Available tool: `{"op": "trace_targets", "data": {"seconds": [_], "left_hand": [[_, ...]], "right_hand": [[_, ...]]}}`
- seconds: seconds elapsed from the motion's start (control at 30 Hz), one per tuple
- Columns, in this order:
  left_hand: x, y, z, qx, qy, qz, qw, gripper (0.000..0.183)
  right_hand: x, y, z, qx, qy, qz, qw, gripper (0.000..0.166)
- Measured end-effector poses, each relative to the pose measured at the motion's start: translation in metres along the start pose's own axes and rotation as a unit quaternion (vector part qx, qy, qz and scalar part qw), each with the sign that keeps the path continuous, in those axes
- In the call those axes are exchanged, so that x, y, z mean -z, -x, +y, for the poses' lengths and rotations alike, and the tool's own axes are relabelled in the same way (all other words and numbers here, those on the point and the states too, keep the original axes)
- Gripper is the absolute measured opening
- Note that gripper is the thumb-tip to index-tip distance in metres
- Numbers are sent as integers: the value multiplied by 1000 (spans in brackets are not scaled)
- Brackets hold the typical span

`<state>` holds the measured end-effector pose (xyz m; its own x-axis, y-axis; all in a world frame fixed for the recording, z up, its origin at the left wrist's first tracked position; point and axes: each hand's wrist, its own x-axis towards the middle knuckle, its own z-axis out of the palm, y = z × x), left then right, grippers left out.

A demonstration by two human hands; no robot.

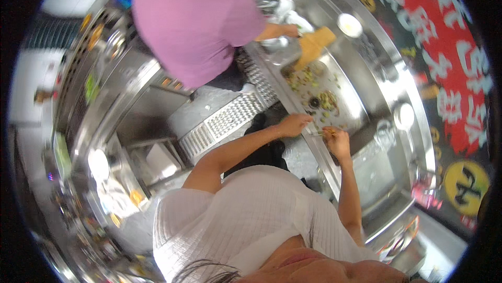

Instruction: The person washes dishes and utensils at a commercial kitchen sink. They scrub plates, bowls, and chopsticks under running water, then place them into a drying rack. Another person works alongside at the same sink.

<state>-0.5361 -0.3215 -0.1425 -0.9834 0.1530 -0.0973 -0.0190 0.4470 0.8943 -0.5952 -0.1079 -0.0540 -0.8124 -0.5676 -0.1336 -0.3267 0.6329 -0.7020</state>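
My left hand (297, 125) is at the front rim of the steel sink (355, 98), its fingers curled together. Blur hides whether it holds anything. Just to its right, my right hand (338, 141) is over the sink's near corner, its fingertips pinched on a small yellow-brown piece of food (331, 130). Beyond both hands, green and brownish food scraps (327, 100) lie wet on the sink floor, around a dark round drain (314, 102). More pale green pieces (308, 79) are scattered farther back. Both forearms reach across the rim.
A co-worker in a pink shirt (196, 24) stands ahead to the left, one hand (288, 30) by a tan board or sheet (315, 45) over the sink's far end. White round lids or bowls (350, 25) line the back ledge. Perforated metal floor grating (231, 120) lies below.
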Motion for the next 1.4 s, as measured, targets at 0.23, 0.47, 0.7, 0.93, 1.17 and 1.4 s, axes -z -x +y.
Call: {"op": "trace_targets", "data": {"seconds": [0.23, 0.47, 0.7, 0.93, 1.17, 1.4], "left_hand": [[58, 98, 29, -48, -55, 131, 989, 45], [133, 225, -12, 98, -56, 259, 959, 35], [221, 377, -61, 188, -98, 342, 916, 30], [245, 571, -160, 382, -171, 492, 764, 21], [176, 785, -200, 632, -98, 655, 403, 25], [202, 887, -189, 717, -115, 617, 302, 29]], "right_hand": [[-30, -24, -111, 27, -255, -29, 966, 19], [-118, -60, -227, -42, -430, -180, 884, 23], [-269, -89, -345, -67, -426, -315, 846, 28], [-446, -91, -433, -69, -359, -406, 837, 43], [-525, -82, -474, -118, -235, -498, 826, 33], [-545, -88, -476, -146, -208, -496, 830, 27]]}}
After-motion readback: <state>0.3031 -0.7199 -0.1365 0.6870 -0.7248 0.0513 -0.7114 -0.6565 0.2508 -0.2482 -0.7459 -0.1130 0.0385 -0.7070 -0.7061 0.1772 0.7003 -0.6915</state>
